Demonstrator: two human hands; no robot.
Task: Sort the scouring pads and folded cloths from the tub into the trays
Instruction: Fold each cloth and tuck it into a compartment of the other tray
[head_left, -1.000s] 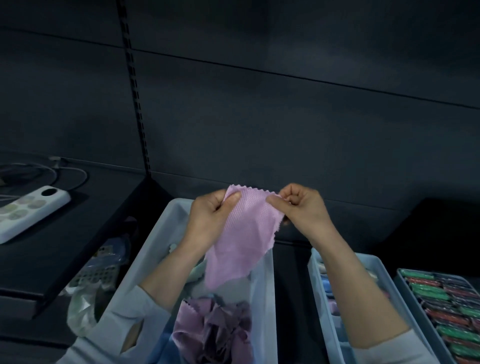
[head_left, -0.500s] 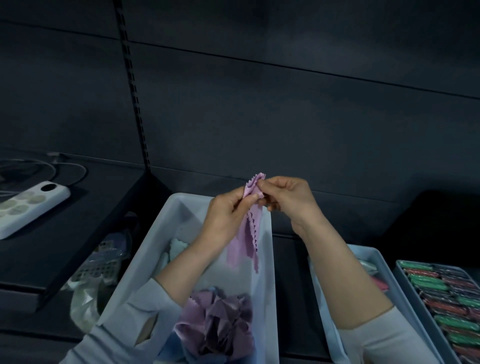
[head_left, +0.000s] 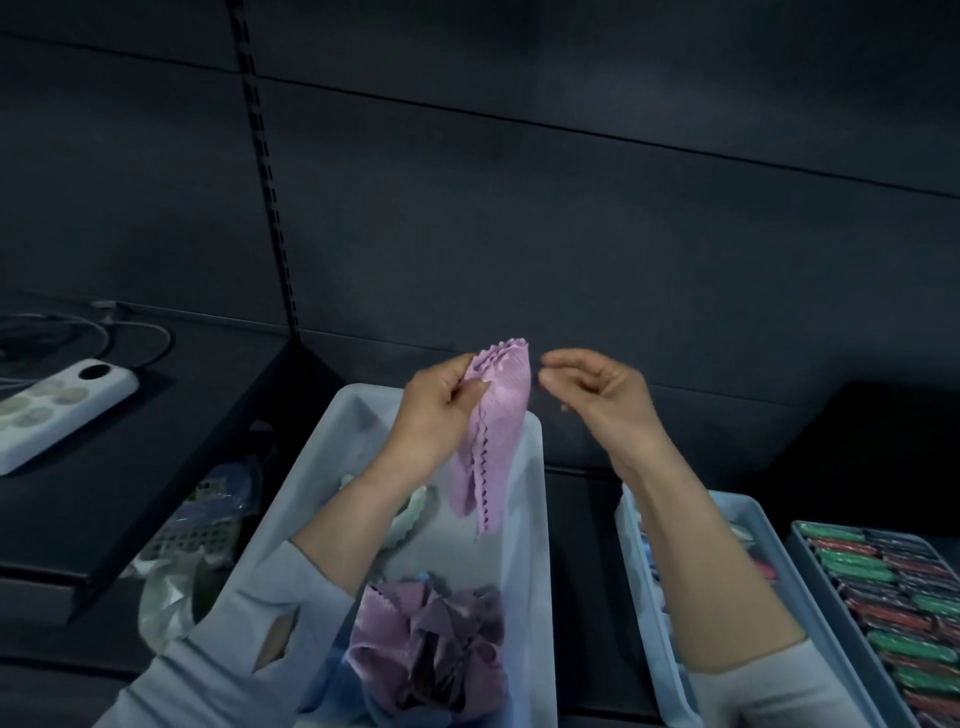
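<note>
My left hand (head_left: 436, 415) pinches a pink cloth (head_left: 493, 441) with zigzag edges near its top. The cloth is folded in half and hangs over the far end of the grey tub (head_left: 332, 467). My right hand (head_left: 597, 400) hovers just right of the cloth's top corner, fingers loosely curled, holding nothing. Crumpled purple cloths (head_left: 431, 649) fill the tub's near end, and a pale green cloth (head_left: 415, 504) lies under my left forearm. A grey tray (head_left: 748, 506) with folded cloths sits under my right forearm. To its right is a tray of green and red pads (head_left: 883, 587).
A white power strip (head_left: 57, 400) with cables lies on the dark shelf at left. A plastic bag of packaged items (head_left: 208, 525) is wedged between that shelf and the tub. A dark panel wall rises behind everything.
The pink cloth went from spread flat between both hands to folded in half. My right hand has let go of it and moved slightly right; my left hand alone holds it.
</note>
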